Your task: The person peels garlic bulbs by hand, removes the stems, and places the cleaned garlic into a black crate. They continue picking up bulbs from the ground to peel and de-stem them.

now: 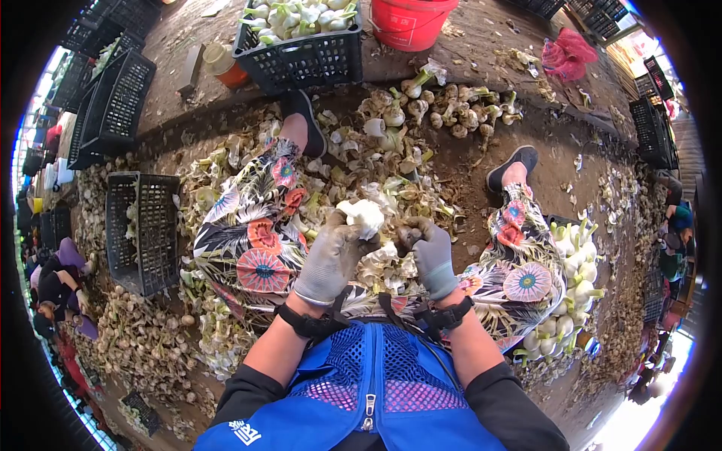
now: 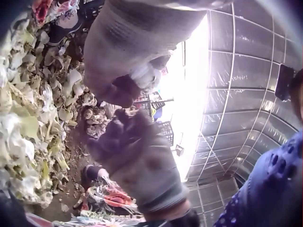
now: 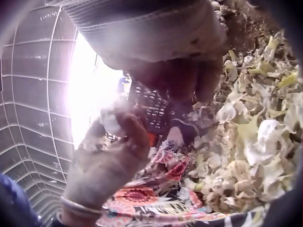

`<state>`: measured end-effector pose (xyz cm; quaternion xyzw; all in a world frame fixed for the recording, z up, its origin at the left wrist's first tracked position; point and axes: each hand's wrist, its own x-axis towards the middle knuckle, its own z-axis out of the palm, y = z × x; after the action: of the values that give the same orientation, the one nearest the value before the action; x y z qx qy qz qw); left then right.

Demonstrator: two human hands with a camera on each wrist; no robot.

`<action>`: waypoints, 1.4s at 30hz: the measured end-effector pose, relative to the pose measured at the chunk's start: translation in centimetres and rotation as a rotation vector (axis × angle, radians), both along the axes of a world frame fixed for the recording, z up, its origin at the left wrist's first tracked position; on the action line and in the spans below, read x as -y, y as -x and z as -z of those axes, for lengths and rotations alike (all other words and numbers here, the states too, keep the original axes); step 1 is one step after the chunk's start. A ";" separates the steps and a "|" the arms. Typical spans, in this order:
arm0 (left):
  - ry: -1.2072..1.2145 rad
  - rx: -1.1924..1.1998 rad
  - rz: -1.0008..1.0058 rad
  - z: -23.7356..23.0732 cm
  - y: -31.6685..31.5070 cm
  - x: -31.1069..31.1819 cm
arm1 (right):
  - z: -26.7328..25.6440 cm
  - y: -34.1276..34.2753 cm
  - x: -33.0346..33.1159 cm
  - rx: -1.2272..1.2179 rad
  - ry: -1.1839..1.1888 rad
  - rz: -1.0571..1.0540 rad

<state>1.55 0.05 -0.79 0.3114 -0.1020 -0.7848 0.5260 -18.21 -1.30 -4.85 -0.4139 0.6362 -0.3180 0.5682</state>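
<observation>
My gloved left hand (image 1: pixel 331 255) grips a white, peeled garlic bulb (image 1: pixel 362 216) between thumb and fingers, in front of my lap. In the left wrist view the garlic bulb (image 2: pixel 147 75) shows partly behind the dirt-darkened fingertips. My gloved right hand (image 1: pixel 429 254) is just to the right of the bulb, apart from it, its fingers curled in. From the left wrist camera, the right hand (image 2: pixel 142 161) shows no object in its curled fingers. Below both hands lies a heap of loose garlic skins (image 1: pixel 391 195).
Unpeeled garlic bulbs (image 1: pixel 470 109) lie ahead between the feet. A black crate (image 1: pixel 301 64) of white garlic and a red bucket (image 1: pixel 412 26) stand beyond. Trimmed garlic (image 1: pixel 568 301) is piled beside the right leg. Another black crate (image 1: pixel 141 229) stands on the left.
</observation>
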 end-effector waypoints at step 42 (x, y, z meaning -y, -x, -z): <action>0.117 0.437 0.284 -1.9 -2.8 0.3 | -2.0 0.7 1.5 -0.192 0.179 -0.368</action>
<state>4.35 -0.28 1.06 0.4249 -0.3011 -0.7578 0.3931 -18.89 -2.75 -2.81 -0.6001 0.5704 -0.2235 0.5143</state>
